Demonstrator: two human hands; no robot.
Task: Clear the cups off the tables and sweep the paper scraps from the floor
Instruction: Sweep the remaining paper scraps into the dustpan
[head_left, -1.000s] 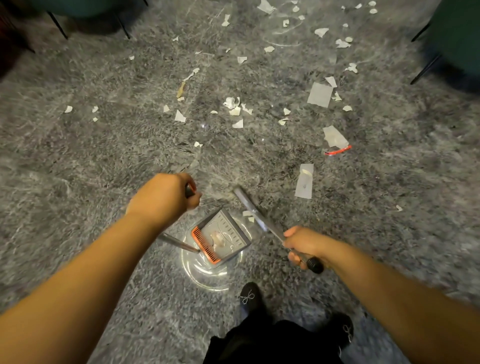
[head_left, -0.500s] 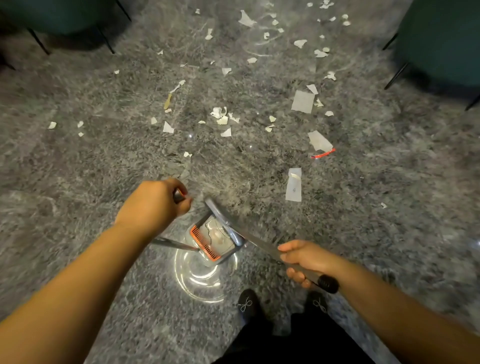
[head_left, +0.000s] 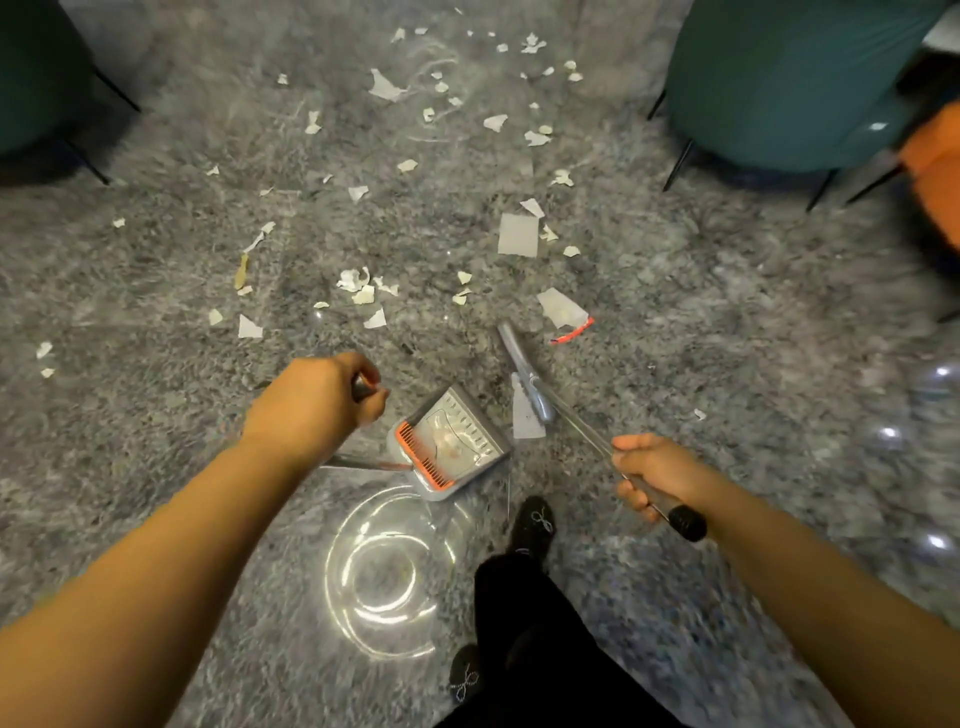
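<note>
Both arms outstretched, left hand (head_left: 311, 402) fisted, right hand (head_left: 657, 470) gripping — knuckles up

Dim, warm indoor light from overhead. Ring-shaped glare glints on the clear round glass surface (head_left: 387, 571) below the hands; small bright specks repeat at the right edge. Motion blur smears the grey shaggy carpet (head_left: 727, 322) and the grey broom head (head_left: 524, 374). Wide-angle distortion bends the teal upholstered chairs (head_left: 779, 88) at the corners. Forearms appear soft, scattered white paper scraps (head_left: 517, 235) fairly sharp.
</note>
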